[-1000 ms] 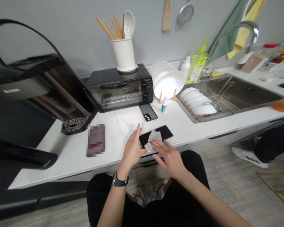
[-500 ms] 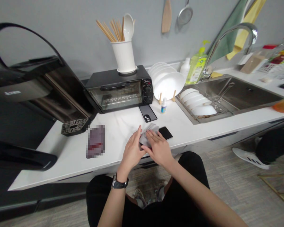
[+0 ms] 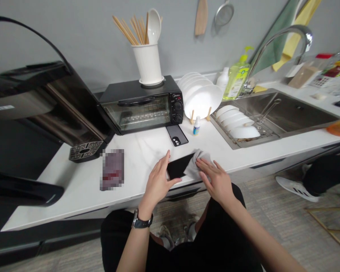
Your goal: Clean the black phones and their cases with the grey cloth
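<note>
A black smartphone (image 3: 179, 167) lies flat near the counter's front edge, its dark screen up. My left hand (image 3: 158, 177) is at the phone's left end, fingers stretched, thumb spread apart along the near edge. Under the fingers of my right hand (image 3: 217, 180) is a crumpled grey cloth (image 3: 195, 166), pressed over the phone's right end and hiding it. Behind the phone lies a black-rimmed phone case (image 3: 177, 136) with camera cutouts. A small white spray bottle (image 3: 196, 126) with a blue label stands to the case's right.
A toaster oven (image 3: 141, 105) bears a white utensil holder (image 3: 148, 64). White plates (image 3: 203, 100) stand in a rack beside a sink (image 3: 294, 109) with bowls. A black appliance (image 3: 70, 109) and a blurred-out item (image 3: 112, 170) are leftward. Another person's shoe (image 3: 297, 188) shows on the floor.
My right hand has slid the grey cloth to the right across the phone, uncovering its left and middle screen. My left hand has stayed at about the same place.
</note>
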`<state>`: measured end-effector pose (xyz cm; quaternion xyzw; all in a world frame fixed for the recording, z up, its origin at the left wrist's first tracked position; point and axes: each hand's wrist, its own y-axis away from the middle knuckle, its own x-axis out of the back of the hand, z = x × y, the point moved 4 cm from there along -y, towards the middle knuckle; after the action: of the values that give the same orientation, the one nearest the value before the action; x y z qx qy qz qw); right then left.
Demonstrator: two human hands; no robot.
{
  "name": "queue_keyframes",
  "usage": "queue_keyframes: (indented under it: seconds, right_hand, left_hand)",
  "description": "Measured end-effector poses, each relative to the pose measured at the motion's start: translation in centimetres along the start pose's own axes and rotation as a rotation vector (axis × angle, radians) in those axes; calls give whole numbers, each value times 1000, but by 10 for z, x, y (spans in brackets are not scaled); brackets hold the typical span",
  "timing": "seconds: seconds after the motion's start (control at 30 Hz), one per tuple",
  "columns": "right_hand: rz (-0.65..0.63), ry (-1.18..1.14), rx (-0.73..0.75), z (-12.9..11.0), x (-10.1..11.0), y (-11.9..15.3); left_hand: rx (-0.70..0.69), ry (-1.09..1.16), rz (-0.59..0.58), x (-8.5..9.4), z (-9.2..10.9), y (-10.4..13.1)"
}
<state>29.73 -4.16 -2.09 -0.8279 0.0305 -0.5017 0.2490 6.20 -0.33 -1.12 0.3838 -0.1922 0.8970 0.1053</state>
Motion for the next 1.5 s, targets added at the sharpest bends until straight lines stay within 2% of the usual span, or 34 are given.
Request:
queue_keyframes:
  seconds: [0.1,0.17,0.27,0.37,0.43,0.5,0.6,0.77,0.87,0.97,1.07,1.2,1.3,1.37,1.43,1.5]
  right_hand:
    - [70,94,-59,12,-4,-18]
    - [97,137,-65,6,-11,-30]
    - [52,108,-14,-21,-26,-39]
    - [-54,-21,119,-61,-38,-37]
    - [-116,-111,202,-83,-41,-31]
    - [-153,-179,237,-93,-39,-22]
    - [-156,-202,212,-82,-28,-6]
    - [-75,-62,97,-31,-5,12]
    - [-10,41,-1,-3,0,5]
    - [55,114,-60,10,-6,-15]
    - [91,143,-79,1,-18,-36]
    - [12,74,2,-36,-34,-47]
    - [-79,-33,140,-70,-42,-38]
    - [-122,-110,209,-84,-42,-28]
    - [-144,-161,229,-86,-37,-17]
    - [-140,-170,218,-77,-29,-7]
  left_hand:
    - [-3,1,-7,1,2,-1]
    - [-4,9,-4,1,3,-1]
    - [-4,15,7,1,2,0]
    - [-38,9,0,-1,-1,0]
    - [-54,6,6,-2,-4,0]
    - [-42,7,17,-3,-6,0]
    - [-12,13,7,-3,-5,0]
    - [-7,-5,7,0,1,0]
    - [-5,-5,10,1,1,-1]
    - [-7,-10,6,0,1,-1]
    - [0,-3,3,0,0,-1]
    - [1,19,8,0,-1,0]
    - [-27,19,6,-1,-2,-1]
    - [-23,10,10,-1,-2,-1]
    - [2,7,11,-1,-3,0]
    - [16,13,-1,-1,-2,0]
